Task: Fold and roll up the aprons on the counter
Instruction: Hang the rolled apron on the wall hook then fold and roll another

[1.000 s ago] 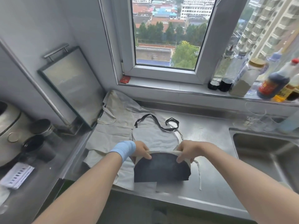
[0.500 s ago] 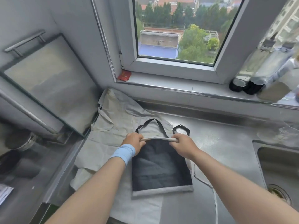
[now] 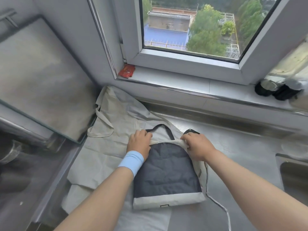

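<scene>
gripping the folded apron (image 3: 166,172) at its far edge, left hand (image 3: 139,142) and right hand (image 3: 197,147) hide their fingertips.

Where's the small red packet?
Head view, upper left: small red packet lies at the left end of the white windowsill, behind the spread beige apron.

counter (image 3: 241,155): st. steel | on it: beige apron (image 3: 103,160) (spread flat, creased) | dark apron (image 3: 166,174) atop, folded
</scene>
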Tool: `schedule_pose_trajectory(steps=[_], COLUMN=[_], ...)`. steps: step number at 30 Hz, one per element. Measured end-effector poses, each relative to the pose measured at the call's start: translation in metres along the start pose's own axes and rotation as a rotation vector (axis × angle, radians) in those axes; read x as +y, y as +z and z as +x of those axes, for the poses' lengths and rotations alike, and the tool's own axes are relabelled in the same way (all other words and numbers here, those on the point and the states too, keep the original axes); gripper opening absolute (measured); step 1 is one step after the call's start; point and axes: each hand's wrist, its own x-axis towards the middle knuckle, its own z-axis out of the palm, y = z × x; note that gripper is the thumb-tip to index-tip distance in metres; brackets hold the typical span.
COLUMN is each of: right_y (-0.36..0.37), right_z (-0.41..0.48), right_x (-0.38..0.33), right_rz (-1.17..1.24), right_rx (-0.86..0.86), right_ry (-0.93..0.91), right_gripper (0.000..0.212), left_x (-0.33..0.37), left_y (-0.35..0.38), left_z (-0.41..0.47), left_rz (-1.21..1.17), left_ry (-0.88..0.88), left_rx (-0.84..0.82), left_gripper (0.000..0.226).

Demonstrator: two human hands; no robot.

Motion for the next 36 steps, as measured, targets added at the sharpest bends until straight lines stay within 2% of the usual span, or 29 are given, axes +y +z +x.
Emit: schedule_pose_trajectory(steps=[2,4,6,8,10,11,13,15,17,20,21,23,25,27,30,33,36], right_y=[-0.005,-0.01,-0.012,-0.015,-0.025,-0.03,-0.032,-0.019,0.006,0.046,0.059,0.078,0.084,0.08,0.079,0.075,0.074], right_z=[0.004,0.007,0.012,0.02,0.028,0.029,0.022,0.007,-0.012,-0.037,-0.045,-0.056,-0.065,-0.07,-0.08,-0.102,-0.126], right_x=[0.003,0.005,0.006,0.007,0.005,0.001,-0.011,-0.027,-0.042,-0.057,-0.058,-0.051,-0.045,-0.044,-0.057,-0.072,-0.076], right_rz=[-0.045,-0.123,-0.089,0.25,0.587,0.662,0.678,0.539,0.369,0.144,0.059,-0.056,-0.159,-0.193,-0.218,-0.152,-0.141], right_rx=[0.007,-0.019,0.048,0.288,0.557,0.634,0.696,0.672,0.599,0.229,0.119,0.092,0.128,0.167,0.269,0.242,0.11], right_ry=[0.034,0.059,0.157,0.359,0.52,0.531,0.397,0.205,-0.015,-0.239,-0.225,-0.147,-0.085,-0.047,-0.142,-0.27,-0.316], right_gripper=[0.033,0.023,0.023,0.026,0.023,0.024,0.036,0.049,0.053,0.056,0.063,0.069,0.07,0.068,0.058,0.05,0.066], left_x=[0.012,0.023,0.032,0.036,0.039,0.04,0.041,0.043,0.047,0.049,0.047,0.041,0.032,0.025,0.024,0.037,0.042], left_y=[0.004,0.012,0.017,0.023,0.024,0.023,0.021,0.02,0.018,0.02,0.02,0.027,0.035,0.044,0.048,0.039,0.033], left_z=[-0.006,-0.013,-0.019,-0.024,-0.027,-0.027,-0.027,-0.027,-0.031,-0.046,-0.054,-0.072,-0.096,-0.113,-0.127,-0.131,-0.139], left_rz=[-0.027,-0.069,-0.096,-0.042,0.005,0.008,0.001,-0.001,-0.016,-0.076,-0.069,-0.065,-0.081,-0.046,0.048,0.067,0.012], left_ry=[0.137,0.272,0.28,0.245,0.234,0.226,0.212,0.203,0.19,0.178,0.199,0.255,0.279,0.267,0.216,0.171,0.175], left_rx=[0.079,0.125,0.024,-0.066,-0.071,-0.068,-0.078,-0.094,-0.098,-0.028,0.012,0.075,0.024,-0.112,-0.191,-0.136,-0.092], left_gripper=[0.043,0.036,0.039,0.061,0.074,0.076,0.077,0.077,0.074,0.052,0.041,0.031,0.044,0.062,0.074,0.068,0.054])
